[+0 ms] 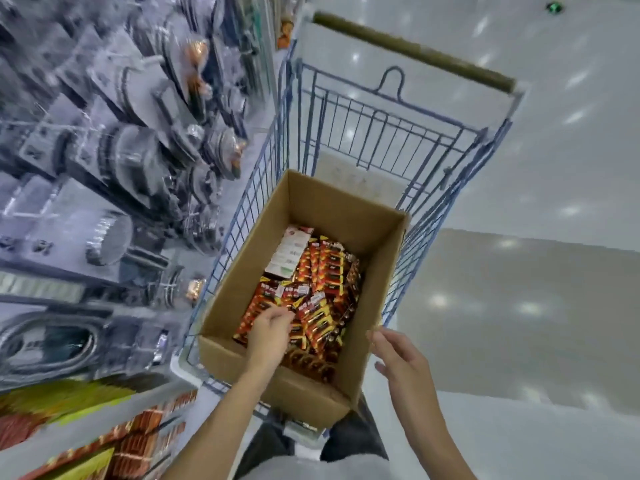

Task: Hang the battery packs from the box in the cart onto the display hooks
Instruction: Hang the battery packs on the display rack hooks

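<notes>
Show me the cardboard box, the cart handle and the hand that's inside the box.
cardboard box (pixel 346 209), head view, bare inner far wall.
cart handle (pixel 412 50), head view, middle of the brown bar.
left hand (pixel 270 332), head view, back of the hand.

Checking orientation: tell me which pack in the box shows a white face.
The pack at the box's far left end; the rest show red-orange fronts.

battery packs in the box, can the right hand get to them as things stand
Probably yes: the right hand is open beside the box rim; nothing covers the battery packs.
</notes>
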